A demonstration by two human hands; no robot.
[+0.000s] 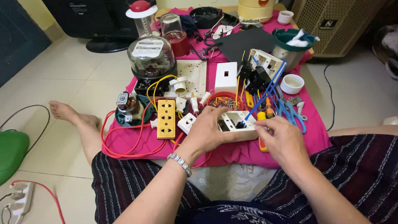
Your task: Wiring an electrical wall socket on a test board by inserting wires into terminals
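Both forearms reach forward from the lower edge toward twelve o'clock, converging near the centre. The left hand [209, 130], a beaded bracelet on its wrist, lies knuckles up with fingers curled forward in a grip. The right hand [282, 141], at its three o'clock and just beside it, is also back up, its fingertips [260, 125] pinched together pointing toward ten o'clock.
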